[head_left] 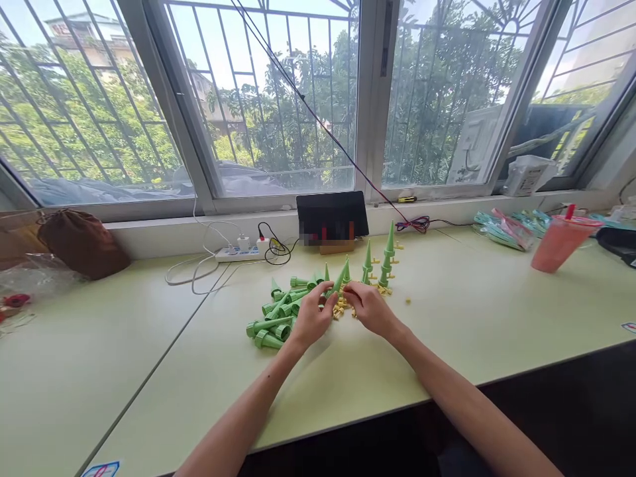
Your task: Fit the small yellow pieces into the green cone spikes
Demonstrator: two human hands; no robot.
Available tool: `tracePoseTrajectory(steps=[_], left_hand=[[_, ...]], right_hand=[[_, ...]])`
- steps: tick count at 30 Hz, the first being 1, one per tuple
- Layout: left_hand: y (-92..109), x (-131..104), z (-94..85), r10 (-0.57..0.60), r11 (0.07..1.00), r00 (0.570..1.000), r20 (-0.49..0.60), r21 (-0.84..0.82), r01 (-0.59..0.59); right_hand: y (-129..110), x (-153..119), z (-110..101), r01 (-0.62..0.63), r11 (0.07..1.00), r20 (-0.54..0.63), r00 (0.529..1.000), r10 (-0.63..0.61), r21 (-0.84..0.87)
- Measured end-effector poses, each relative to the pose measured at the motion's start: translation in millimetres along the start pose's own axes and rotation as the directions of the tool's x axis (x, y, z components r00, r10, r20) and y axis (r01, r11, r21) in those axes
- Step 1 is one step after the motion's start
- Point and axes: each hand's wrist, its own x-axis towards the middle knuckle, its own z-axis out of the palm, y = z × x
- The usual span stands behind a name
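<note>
My left hand (315, 315) is closed around a green plastic watering spike (340, 277), a cone whose tip points up and slightly right. Close beside it, my right hand (366, 303) has its fingers pinched together near the spike's lower part. What those fingers hold, if anything, is hidden. Small yellow valve pieces (340, 309) lie in a loose pile under and between both hands. To the left is a heap of green spikes (278, 311), most lying on their sides. Behind my right hand, stacked green spikes (386, 265) stand upright with yellow valves sticking out sideways.
A dark tablet (332, 215) leans at the back by the window. Left of it are a white power strip (238, 253) and loose cables. A pink cup (564, 242) and plastic-wrapped packets (501, 230) are at right. One yellow piece (408, 301) lies apart on the table (472, 311).
</note>
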Motion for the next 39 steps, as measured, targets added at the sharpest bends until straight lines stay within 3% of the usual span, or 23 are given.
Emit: tracePoseTrajectory(steps=[14, 18, 25, 39], left_hand=[[2.1, 2.2, 1.2, -0.119, 0.961, 0.993, -0.022, -0.254, 0.109], [4.2, 1.6, 0.7, -0.124, 0.969, 0.991, -0.045, -0.220, 0.111], [5.9, -1.8, 0.6, -0.021, 0.999, 0.996, -0.091, -0.042, 0.017], [6.5, -2.2, -0.1, -0.030, 0.995, 0.996, -0.079, -0.093, 0.023]], right_hand=[[-3.5, -0.7, 0.9, -0.053, 0.998, -0.025, 0.998, 0.054, 0.030], [-2.5, -0.3, 1.5, -0.040, 0.997, -0.032, 0.999, 0.042, 0.061], [-1.1, 0.2, 1.3, 0.010, 0.997, -0.060, 0.998, -0.005, 0.081], [1.3, -0.3, 1.9, 0.029, 0.999, -0.031, 0.999, -0.028, 0.039]])
